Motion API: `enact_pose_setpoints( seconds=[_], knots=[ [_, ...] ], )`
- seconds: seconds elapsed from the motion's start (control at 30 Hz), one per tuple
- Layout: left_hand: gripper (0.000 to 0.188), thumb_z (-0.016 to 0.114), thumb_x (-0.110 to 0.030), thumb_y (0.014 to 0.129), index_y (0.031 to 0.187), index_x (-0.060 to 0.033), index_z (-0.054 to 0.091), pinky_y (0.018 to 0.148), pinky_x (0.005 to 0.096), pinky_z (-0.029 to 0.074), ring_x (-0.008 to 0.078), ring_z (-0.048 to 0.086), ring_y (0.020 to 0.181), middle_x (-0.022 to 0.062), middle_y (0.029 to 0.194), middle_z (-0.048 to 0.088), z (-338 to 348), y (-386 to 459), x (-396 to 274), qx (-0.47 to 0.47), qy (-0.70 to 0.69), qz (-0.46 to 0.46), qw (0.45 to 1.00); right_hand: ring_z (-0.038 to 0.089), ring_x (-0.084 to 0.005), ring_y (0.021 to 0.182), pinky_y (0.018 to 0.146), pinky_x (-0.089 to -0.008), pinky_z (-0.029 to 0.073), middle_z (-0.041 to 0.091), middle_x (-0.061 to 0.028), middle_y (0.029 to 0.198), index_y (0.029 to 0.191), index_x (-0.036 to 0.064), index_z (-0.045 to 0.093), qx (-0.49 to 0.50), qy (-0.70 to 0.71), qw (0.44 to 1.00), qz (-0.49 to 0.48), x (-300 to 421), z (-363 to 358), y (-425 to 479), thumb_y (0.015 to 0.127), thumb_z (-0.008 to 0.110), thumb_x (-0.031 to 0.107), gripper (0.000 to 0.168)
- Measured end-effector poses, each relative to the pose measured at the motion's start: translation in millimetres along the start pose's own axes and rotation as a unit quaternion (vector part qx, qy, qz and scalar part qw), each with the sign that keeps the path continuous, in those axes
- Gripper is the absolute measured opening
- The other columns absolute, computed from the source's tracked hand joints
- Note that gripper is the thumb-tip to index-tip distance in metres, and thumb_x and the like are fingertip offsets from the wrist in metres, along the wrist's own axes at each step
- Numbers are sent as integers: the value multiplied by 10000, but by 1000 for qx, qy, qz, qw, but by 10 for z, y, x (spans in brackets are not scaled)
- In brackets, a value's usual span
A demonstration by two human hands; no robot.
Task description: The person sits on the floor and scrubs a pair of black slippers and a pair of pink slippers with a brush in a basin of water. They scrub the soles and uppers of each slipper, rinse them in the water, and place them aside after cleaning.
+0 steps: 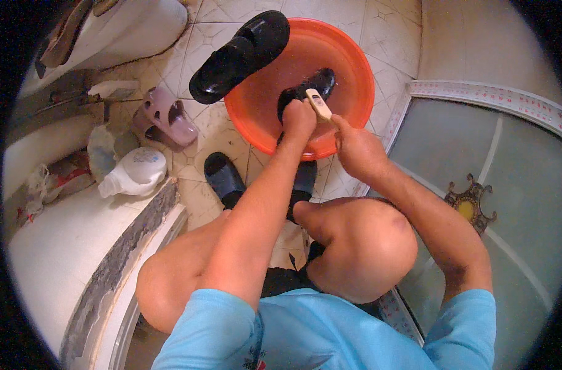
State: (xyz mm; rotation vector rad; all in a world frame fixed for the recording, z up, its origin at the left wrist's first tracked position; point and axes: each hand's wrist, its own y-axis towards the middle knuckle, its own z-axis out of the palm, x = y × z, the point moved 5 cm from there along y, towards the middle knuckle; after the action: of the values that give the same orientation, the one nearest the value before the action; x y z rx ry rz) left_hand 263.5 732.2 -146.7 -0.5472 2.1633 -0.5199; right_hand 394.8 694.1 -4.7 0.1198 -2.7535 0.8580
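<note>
An orange plastic basin (pixel 355 69) with liquid in it stands on the tiled floor before me. My left hand (pixel 299 118) is closed on a black sandal (pixel 327 81) held over the basin. My right hand (pixel 359 148) grips the end of a cream-coloured brush handle (pixel 319 105); its head lies against the sandal, and the bristles are mostly hidden. Another black sandal (pixel 239 55), with wide straps, rests across the basin's upper left rim, sole down.
Mauve clogs (pixel 167 118) lie left of the basin, near a white plastic bottle (pixel 140 171) on a ledge. Dark slippers (pixel 223 175) are on my feet. A white ceramic fixture (pixel 142 32) stands at upper left, and a framed frosted-glass panel (pixel 447 138) is at right.
</note>
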Motion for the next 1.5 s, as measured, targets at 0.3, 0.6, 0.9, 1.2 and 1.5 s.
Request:
enact_pose_setpoints(
  seconds=[0.3, 0.6, 0.9, 1.2, 1.5],
  knots=[
    [482, 547, -356, 930, 915, 112, 661, 829, 533, 492, 498, 629, 924, 356, 940, 639, -75, 114, 203, -28, -30, 48, 998, 678, -344, 606, 526, -492, 534, 674, -168, 710, 1416, 178, 460, -75, -148, 983, -73, -223, 170, 264, 920, 496, 146, 498],
    [502, 593, -381, 900, 952, 112, 667, 893, 499, 480, 475, 616, 1015, 354, 1009, 635, -116, 255, 304, -12, -63, -9, 998, 672, -355, 625, 545, -496, 530, 682, -169, 772, 1419, 230, 466, -106, -132, 983, -71, -262, 181, 283, 931, 500, 148, 496],
    [422, 495, -284, 964, 936, 103, 662, 877, 511, 482, 462, 627, 1000, 330, 1007, 651, -174, 34, 104, -18, -22, -13, 1000, 665, -396, 665, 581, -526, 518, 659, -218, 735, 1368, 234, 529, -99, -18, 994, -32, -135, -40, 27, 940, 544, 221, 429],
    [437, 507, -302, 975, 855, 83, 676, 795, 509, 506, 460, 651, 878, 312, 870, 664, -65, -129, 111, -16, 16, 54, 998, 661, -404, 685, 626, -535, 517, 653, -226, 736, 1367, 220, 521, -96, -62, 993, -15, -322, 237, 384, 960, 501, 191, 408],
    [506, 529, -365, 967, 815, 98, 664, 790, 549, 492, 500, 631, 857, 344, 845, 640, -37, -171, 102, 5, 12, 75, 997, 677, -399, 742, 656, -532, 535, 689, -211, 835, 1382, 211, 510, -78, -113, 990, -9, -502, 388, 937, 959, 470, 197, 426]
  ],
)
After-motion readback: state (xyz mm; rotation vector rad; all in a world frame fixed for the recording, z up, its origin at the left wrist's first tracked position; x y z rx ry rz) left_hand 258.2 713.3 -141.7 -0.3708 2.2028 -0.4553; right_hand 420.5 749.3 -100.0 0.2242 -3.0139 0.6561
